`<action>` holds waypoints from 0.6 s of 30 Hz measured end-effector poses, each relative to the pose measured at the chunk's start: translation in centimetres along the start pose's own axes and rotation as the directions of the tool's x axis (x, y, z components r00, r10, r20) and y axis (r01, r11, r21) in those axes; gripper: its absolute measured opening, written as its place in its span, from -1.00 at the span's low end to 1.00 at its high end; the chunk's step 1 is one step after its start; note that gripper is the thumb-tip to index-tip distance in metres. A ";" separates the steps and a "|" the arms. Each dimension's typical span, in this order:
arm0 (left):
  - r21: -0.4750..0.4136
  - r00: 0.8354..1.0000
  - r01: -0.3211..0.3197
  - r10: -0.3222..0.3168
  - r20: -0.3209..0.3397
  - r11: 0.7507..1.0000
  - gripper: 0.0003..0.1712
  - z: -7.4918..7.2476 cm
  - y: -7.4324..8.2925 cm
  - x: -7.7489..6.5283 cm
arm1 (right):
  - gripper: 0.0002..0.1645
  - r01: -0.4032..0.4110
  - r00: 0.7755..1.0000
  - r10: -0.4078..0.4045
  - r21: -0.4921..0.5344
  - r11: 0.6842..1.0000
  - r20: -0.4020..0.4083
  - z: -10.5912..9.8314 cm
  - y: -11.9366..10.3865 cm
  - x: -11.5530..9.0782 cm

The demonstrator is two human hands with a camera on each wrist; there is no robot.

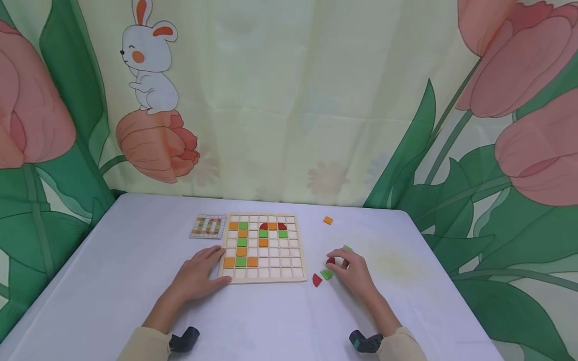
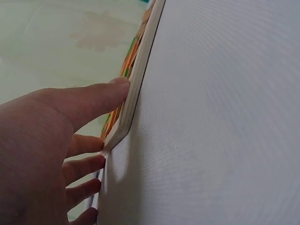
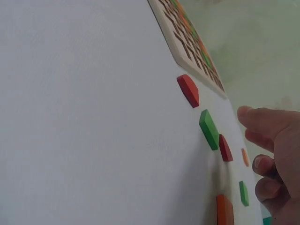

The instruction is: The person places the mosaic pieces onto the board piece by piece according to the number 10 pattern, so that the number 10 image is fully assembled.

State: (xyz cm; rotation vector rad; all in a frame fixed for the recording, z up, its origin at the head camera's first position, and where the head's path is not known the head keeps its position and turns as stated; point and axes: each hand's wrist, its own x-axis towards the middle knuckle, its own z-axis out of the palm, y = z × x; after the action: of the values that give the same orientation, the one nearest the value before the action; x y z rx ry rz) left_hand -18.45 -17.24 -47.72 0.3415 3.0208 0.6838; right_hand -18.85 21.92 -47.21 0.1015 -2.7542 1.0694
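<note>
A wooden grid board [image 1: 272, 275] lies on the table, partly filled with orange and green squares and red quarter-round pieces. My left hand [image 1: 198, 275] rests at its near left corner, thumb on the near edge and fingers against the left side. In the left wrist view, that thumb [image 2: 101, 101] and the fingers look mostly straight. My right hand [image 1: 354, 273] hovers over loose pieces right of the board, thumb and index finger near each other, nothing visibly held. Below them lie a red quarter-round piece [image 3: 225, 147] and a green square [image 3: 209, 130]. Another red piece [image 3: 188, 91] lies nearer the board.
A patterned card [image 1: 207, 226] lies left of the board. An orange square [image 1: 328, 220] sits at the back right, and a green piece [image 1: 347, 247] just behind my right hand. In the right wrist view an orange piece [image 3: 225, 210] stands out below. A curtain hangs behind the table.
</note>
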 end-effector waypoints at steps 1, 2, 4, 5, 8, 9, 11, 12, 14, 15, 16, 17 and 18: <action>0.000 1.000 0.000 0.000 -0.001 1.000 -0.07 0.0 0.0 0.0 | -0.71 -0.006 1.000 0.006 0.002 1.000 0.004 -0.2 0.2 -0.2; 0.000 1.000 -0.001 0.001 -0.003 1.000 -0.07 0.0 -0.1 0.0 | -0.70 -0.017 1.000 0.017 0.003 1.000 0.009 -0.4 0.4 -0.5; 0.000 1.000 -0.008 0.008 -0.004 1.000 -0.06 0.0 -0.1 0.0 | -0.71 -0.047 0.999 0.047 -0.001 0.999 0.012 -0.8 0.8 -0.9; -0.001 1.000 -0.010 0.010 -0.003 1.000 -0.06 0.0 -0.2 0.0 | -0.71 -0.059 0.998 0.059 -0.002 0.998 0.011 -1.0 1.0 -1.2; -0.004 1.000 -0.016 0.016 -0.002 1.000 -0.06 -0.1 -0.2 0.0 | -0.70 -0.086 0.996 0.086 -0.023 0.996 -0.006 -1.5 1.7 -1.9; -0.006 1.000 -0.016 0.016 -0.001 1.000 -0.06 -0.1 -0.2 0.0 | -0.70 -0.089 0.996 0.089 -0.030 0.996 -0.014 -1.6 2.0 -2.1; -0.006 1.000 -0.015 0.015 0.003 1.000 -0.06 -0.1 -0.2 0.1 | -0.70 -0.098 0.995 0.097 -0.043 0.994 -0.023 -2.0 2.5 -2.6; -0.006 1.000 -0.015 0.015 0.006 1.000 -0.06 -0.1 -0.2 0.1 | -0.69 -0.107 0.994 0.106 -0.048 0.993 -0.025 -2.2 2.8 -2.9; -0.001 1.000 -0.013 0.013 0.012 1.000 -0.05 -0.1 -0.2 0.1 | -0.68 -0.123 0.992 0.122 -0.058 0.991 -0.024 -2.4 3.3 -3.4; -0.002 1.000 -0.013 0.013 0.012 1.000 -0.05 -0.1 -0.2 0.1 | -0.67 -0.132 0.991 0.131 -0.059 0.990 -0.020 -2.5 3.5 -3.6; -0.002 1.000 -0.013 0.013 0.012 1.000 -0.05 -0.1 -0.2 0.1 | -0.66 -0.143 0.990 0.142 -0.060 0.988 -0.015 -2.6 3.7 -3.7; -0.004 1.000 -0.014 0.014 0.011 1.000 -0.05 -0.1 -0.2 0.1 | -0.65 -0.150 0.989 0.150 -0.061 0.987 -0.011 -2.7 3.8 -3.9; -0.003 1.000 -0.015 0.015 0.009 1.000 -0.05 -0.1 -0.2 0.1 | -0.64 -0.161 0.987 0.161 -0.062 0.985 -0.006 -2.8 3.9 -4.0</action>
State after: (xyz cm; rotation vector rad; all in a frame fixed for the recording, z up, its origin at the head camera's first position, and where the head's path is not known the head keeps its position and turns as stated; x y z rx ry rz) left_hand -18.60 -17.45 -47.76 0.3672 3.0109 0.6861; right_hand -15.01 26.69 -48.59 -0.1325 -2.8319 1.0187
